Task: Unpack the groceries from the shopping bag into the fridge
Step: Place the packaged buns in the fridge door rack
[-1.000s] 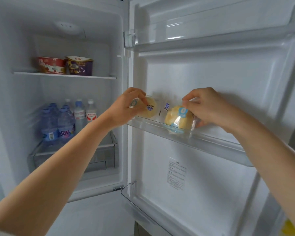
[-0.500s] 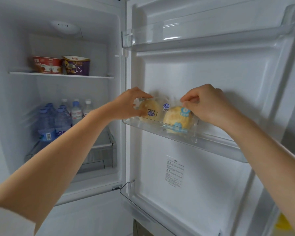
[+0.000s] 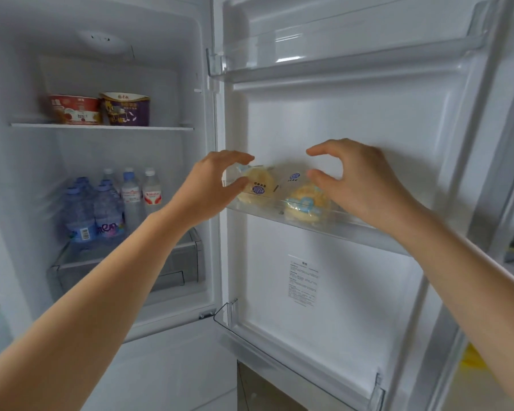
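Two buns: left bun [image 3: 257, 185] and right bun [image 3: 306, 201], both wrapped, both on the middle door shelf [image 3: 377, 232] of the fridge door, side by side.
Left hand [image 3: 211, 185]: my fingers spread, curled loosely, holding nothing; thumb just beside the left bun's wrapper, can't tell if touching.
Right hand [image 3: 359, 179]: spread too, empty, thumb near the right bun's top edge.
Risk 1: left bun sits tilted against the door liner, so it could flop forward if I brush the wrapper pulling back.
Risk 2: shelf lip looks low, and a swung door might tip the soft packs over it.
Risk 3: wrapper film could snag on a finger.
Materials: buns pale yellow, round, soft-looking; wrappers clear crinkly film with blue print.
Shelf: clear rigid plastic, glossy, smooth.
Fridge interior: two noodle bowls [image 3: 98, 109] of printed paper on the upper shelf; water bottles [image 3: 110, 203] clustered below.
Shopping bag: not in view.
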Demonstrator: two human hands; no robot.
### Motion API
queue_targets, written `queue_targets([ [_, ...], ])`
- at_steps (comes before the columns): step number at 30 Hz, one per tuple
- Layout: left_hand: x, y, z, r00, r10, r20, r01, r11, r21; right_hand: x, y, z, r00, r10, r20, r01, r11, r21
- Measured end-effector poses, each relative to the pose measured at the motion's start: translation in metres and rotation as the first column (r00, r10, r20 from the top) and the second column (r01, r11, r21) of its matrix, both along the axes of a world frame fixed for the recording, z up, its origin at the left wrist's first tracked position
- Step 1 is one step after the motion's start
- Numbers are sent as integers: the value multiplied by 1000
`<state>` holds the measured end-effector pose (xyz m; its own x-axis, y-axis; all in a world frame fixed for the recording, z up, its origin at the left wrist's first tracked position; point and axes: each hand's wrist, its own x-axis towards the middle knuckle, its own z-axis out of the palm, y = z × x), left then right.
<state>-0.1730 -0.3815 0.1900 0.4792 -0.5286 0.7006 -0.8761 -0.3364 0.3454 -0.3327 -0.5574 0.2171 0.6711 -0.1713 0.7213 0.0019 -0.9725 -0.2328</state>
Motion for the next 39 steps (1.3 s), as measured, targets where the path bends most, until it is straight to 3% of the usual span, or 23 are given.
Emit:
queue_targets([
  [5, -36, 5, -31, 987, -161, -9, 156, 967, -200, -24, 26, -20, 991, 99, 92, -110, 986, 129],
  [9, -66, 4, -65, 966, -242, -90, 214, 945, -246, -46, 39, -49, 980, 150, 134, -184, 935, 302],
  [13, -97, 1, -106, 943, -281, -181, 239, 946, -220, -80, 42, -94, 983, 172, 61, -181, 881, 437],
  [19, -163, -23, -170, 873, -335, -354, 271, 937, -219, -144, 21, -176, 990, 110, -91, -36, 805, 592],
  [26, -243, -85, -263, 808, -320, -495, 343, 938, -48, -232, -30, -280, 974, 0, -226, 147, 760, 633],
  [32, -329, -162, -346, 777, -174, -605, 335, 928, 163, -316, -98, -351, 915, -92, -394, 324, 749, 578],
  [39, -407, -250, -402, 737, -53, -674, 403, 835, 375, -390, -180, -408, 840, -133, -526, 476, 644, 599],
])
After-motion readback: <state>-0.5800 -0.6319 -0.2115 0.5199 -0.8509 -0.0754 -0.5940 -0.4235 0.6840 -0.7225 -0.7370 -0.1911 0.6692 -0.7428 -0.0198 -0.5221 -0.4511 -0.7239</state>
